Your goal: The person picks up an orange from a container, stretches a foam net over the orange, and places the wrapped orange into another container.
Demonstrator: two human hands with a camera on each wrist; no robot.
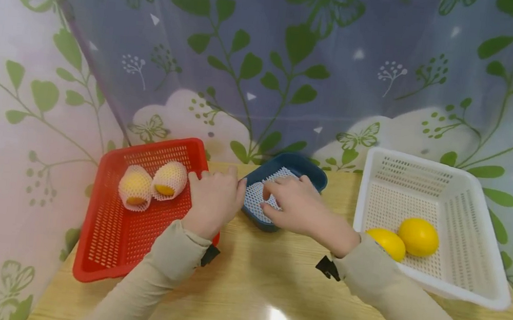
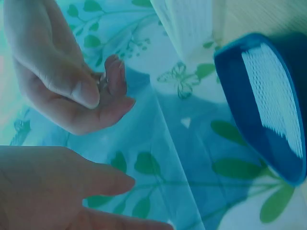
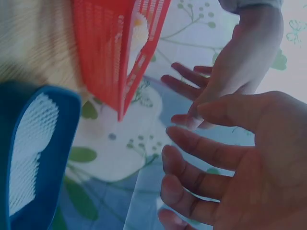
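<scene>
My left hand [image 1: 215,200] is held out beside the right wall of the red basket, fingers extended and holding nothing. In the left wrist view this left hand [image 2: 53,187] shows thumb and finger apart. My right hand [image 1: 296,205] hovers over the dark blue basket [image 1: 315,173], its fingers loosely bent. Nothing lies between the fingers of the right hand [image 3: 240,163] in the right wrist view. White foam net sleeves [image 1: 255,196] lie in the blue basket, partly hidden by the right hand.
At left, the red basket [image 1: 146,244] holds two yellow fruits in foam nets [image 1: 135,187]. The white basket [image 1: 466,242] at right contains two bare yellow fruits [image 1: 418,237], one partly behind my right sleeve. A patterned curtain [image 1: 256,67] hangs behind the wooden table [image 1: 244,282].
</scene>
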